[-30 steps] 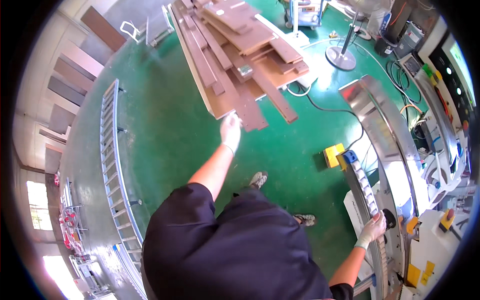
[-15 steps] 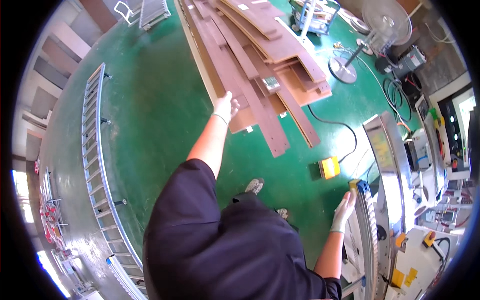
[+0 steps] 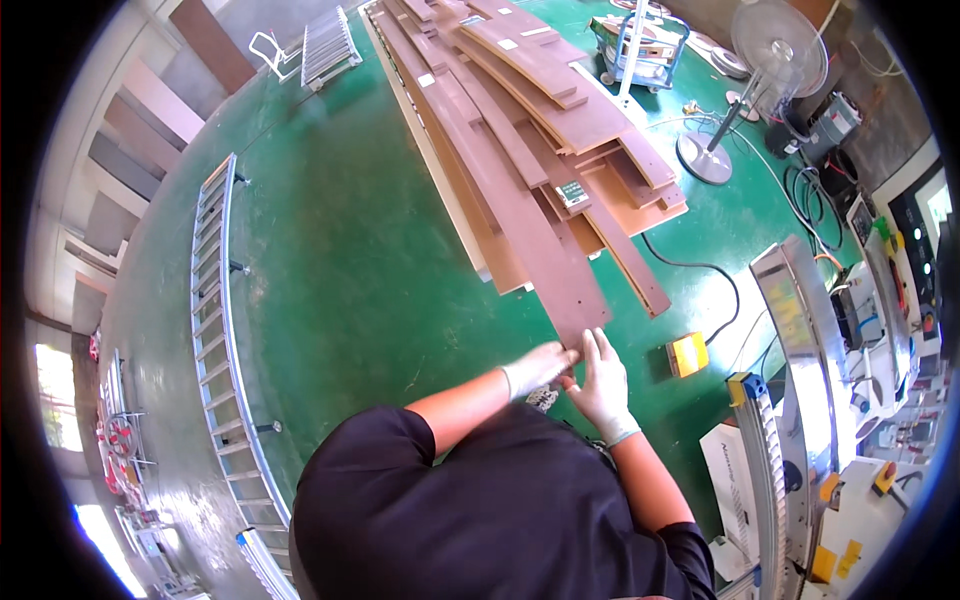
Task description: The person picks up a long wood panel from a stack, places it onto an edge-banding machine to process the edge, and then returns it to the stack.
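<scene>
Both gloved hands are meeting at the near end of a long brown board (image 3: pixel 565 285), which is jutting from the pile of boards (image 3: pixel 600 105) toward the person. The left hand (image 3: pixel 540 368) is curling at that end, blurred; the right hand (image 3: pixel 602 385) is laying its fingers, fairly straight, by the corner. I cannot tell whether either is gripping. Nearer than the pile and to its right, a white box (image 3: pixel 727 478) is showing dark lettering. Right of the pile's near end, a yellow pedal box (image 3: pixel 687 355) and a black cable (image 3: pixel 715 268) are lying on the floor; left of the pile, a ladder-like metal frame (image 3: pixel 215 371) is stretching along. On the pile, a green-and-white label (image 3: pixel 572 193) and, farther up, white stickers (image 3: pixel 507 44) are sitting. Beyond its right side, a fan (image 3: pixel 780 50) and a blue trolley (image 3: pixel 640 70) are standing.
</scene>
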Action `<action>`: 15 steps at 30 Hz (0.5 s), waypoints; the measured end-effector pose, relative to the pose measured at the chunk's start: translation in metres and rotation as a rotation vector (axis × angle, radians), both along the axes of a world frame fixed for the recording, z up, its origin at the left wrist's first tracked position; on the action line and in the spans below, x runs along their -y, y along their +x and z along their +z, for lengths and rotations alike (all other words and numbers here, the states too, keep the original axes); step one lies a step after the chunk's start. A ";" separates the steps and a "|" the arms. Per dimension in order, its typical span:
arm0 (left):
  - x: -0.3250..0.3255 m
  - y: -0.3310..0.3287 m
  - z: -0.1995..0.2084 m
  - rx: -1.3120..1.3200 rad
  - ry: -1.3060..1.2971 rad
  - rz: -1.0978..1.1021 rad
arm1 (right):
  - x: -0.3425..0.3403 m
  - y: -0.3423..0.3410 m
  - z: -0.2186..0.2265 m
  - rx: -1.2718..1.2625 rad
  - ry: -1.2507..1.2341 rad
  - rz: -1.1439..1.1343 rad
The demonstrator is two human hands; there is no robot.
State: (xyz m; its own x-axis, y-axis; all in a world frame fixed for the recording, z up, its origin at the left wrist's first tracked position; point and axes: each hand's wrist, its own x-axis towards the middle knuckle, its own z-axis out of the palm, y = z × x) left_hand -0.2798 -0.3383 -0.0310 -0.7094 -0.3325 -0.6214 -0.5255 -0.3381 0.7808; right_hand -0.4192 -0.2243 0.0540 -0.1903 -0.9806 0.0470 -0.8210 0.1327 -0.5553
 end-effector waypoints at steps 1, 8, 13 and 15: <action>-0.019 -0.003 -0.008 -0.040 0.067 0.087 | 0.006 0.001 0.002 -0.044 0.047 0.000; -0.009 0.001 0.005 -0.039 0.013 0.088 | -0.031 -0.014 -0.002 0.089 0.115 -0.125; 0.091 0.005 -0.011 -0.355 0.273 0.781 | -0.123 -0.023 -0.018 0.130 0.069 -0.244; 0.129 0.009 -0.014 -0.297 0.329 0.904 | -0.171 -0.026 -0.010 0.155 0.102 -0.295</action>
State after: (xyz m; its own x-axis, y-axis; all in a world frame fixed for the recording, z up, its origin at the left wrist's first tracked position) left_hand -0.2705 -0.4673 -0.0454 -0.4165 -0.6665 -0.6183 0.2359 -0.7361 0.6345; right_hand -0.4451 -0.0537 0.0439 -0.4638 -0.8803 -0.0998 -0.6459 0.4130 -0.6421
